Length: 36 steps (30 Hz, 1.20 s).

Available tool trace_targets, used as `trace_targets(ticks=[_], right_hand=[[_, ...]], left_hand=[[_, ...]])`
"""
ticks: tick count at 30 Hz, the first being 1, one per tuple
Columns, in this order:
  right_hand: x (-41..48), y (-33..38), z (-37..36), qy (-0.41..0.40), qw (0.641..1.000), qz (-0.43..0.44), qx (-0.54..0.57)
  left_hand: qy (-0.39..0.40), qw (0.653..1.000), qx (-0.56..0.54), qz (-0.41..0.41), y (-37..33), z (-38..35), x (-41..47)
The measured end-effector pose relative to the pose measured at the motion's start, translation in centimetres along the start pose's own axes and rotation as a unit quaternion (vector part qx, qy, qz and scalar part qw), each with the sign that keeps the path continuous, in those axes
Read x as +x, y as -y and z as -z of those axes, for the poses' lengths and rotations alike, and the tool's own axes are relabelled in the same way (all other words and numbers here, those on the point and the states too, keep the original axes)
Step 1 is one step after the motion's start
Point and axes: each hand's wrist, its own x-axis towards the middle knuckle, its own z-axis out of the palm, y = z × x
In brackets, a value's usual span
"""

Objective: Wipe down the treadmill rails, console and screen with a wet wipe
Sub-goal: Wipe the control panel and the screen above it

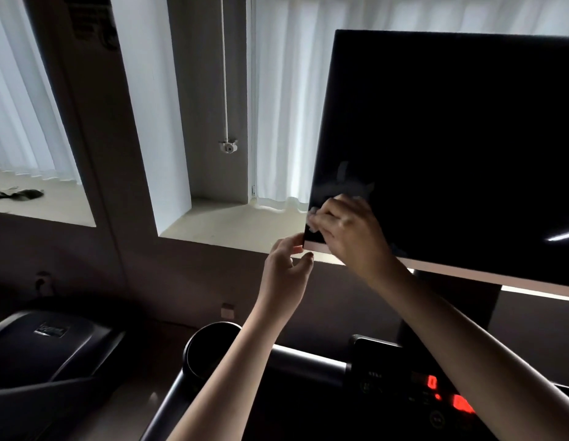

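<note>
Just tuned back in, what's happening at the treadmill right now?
A person is cleaning the treadmill's dark screen. The right hand presses a wet wipe against the screen's lower left corner, while the left hand pinches that corner's edge, apparently to steady it. The console below, with red digits lit, is not being touched.

You have one screen (451, 148), and at its lower left corner two hands, your left hand (286, 265) and right hand (346, 230), with one wet wipe (312, 218). Below the screen sit one cup holder (194, 343), one rail (308, 361) and one console (435, 393).
</note>
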Motion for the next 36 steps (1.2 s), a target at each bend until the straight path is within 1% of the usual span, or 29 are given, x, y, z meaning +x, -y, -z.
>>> trace_targets(ticks=[2,3,4,7,8,10,13,14,17,18,19,20,22,23,24,27,28,29,30,33,34,35,36], right_hand=[[1.3,-0.6,0.4,-0.042,0.997,-0.062,-0.010],[1.6,-0.6,0.4,-0.053,0.995,-0.079,-0.010],[1.5,-0.2,0.2,-0.047,0.996,-0.072,-0.009],[0.3,-0.2,0.1,0.013,0.999,0.030,-0.019],[0.5,-0.7,0.4,0.017,0.999,0.044,-0.023],[1.8,-2.0,0.9,-0.016,0.999,0.020,-0.031],[3.7,-2.5,1.0,-0.079,0.994,-0.064,-0.040],[3.6,-2.2,0.6,-0.080,0.994,-0.062,-0.031],[2.4,-1.8,0.0,-0.032,0.999,0.039,-0.006],[2.5,-2.1,0.2,-0.021,0.998,0.058,-0.011],[2.8,-2.7,0.4,-0.020,0.998,0.057,-0.023],[3.4,-3.2,0.6,-0.033,0.998,0.037,-0.039],[4.3,-3.3,0.9,-0.078,0.994,-0.036,-0.062],[4.4,-3.0,0.7,-0.093,0.992,-0.056,-0.067],[4.1,-2.5,0.4,-0.095,0.992,-0.049,-0.063],[2.5,-1.9,0.0,-0.043,0.997,0.054,-0.030],[2.5,-2.3,0.3,-0.026,0.997,0.074,-0.028],[2.8,-2.9,0.6,-0.021,0.996,0.076,-0.033],[3.3,-3.5,0.7,-0.028,0.997,0.061,-0.040],[4.8,-4.2,1.0,-0.088,0.994,-0.041,-0.055],[5.0,-3.9,0.8,-0.097,0.992,-0.057,-0.050],[4.8,-3.6,0.5,-0.091,0.994,-0.049,-0.039],[4.4,-3.4,0.2,-0.074,0.997,-0.016,-0.028]], left_hand=[[-0.018,1.000,0.002,-0.009,-0.1,-0.1,0.3],[-0.027,1.000,0.004,-0.011,-0.1,-0.2,0.4],[-0.034,0.999,0.004,-0.010,-0.1,-0.3,0.5],[-0.048,0.999,0.002,-0.012,-0.1,-0.6,0.7],[-0.051,0.999,0.002,-0.013,-0.1,-0.6,0.8],[-0.063,0.998,0.004,-0.016,-0.1,-0.7,1.1],[-0.080,0.996,0.013,-0.032,-0.3,-0.9,1.5],[-0.084,0.996,0.016,-0.039,-0.3,-1.1,1.5],[-0.097,0.993,0.020,-0.062,-0.5,-1.4,1.6],[-0.101,0.992,0.024,-0.070,-0.5,-1.4,1.5],[-0.104,0.991,0.029,-0.075,-0.5,-1.4,1.5],[-0.106,0.991,0.035,-0.077,-0.6,-1.4,1.6],[-0.109,0.990,0.041,-0.081,-0.8,-1.4,1.6],[-0.112,0.989,0.041,-0.083,-0.9,-1.4,1.5],[-0.113,0.989,0.040,-0.084,-1.0,-1.5,1.5],[-0.113,0.989,0.042,-0.087,-1.2,-1.5,1.5],[-0.115,0.988,0.044,-0.088,-1.2,-1.5,1.5],[-0.118,0.988,0.046,-0.088,-1.2,-1.6,1.5],[-0.123,0.987,0.047,-0.088,-1.3,-1.6,1.5],[-0.124,0.988,0.053,-0.076,-1.5,-1.7,1.6],[-0.124,0.988,0.054,-0.071,-1.6,-1.8,1.5],[-0.124,0.989,0.054,-0.068,-1.7,-1.8,1.5],[-0.122,0.989,0.055,-0.065,-1.8,-1.8,1.5]])
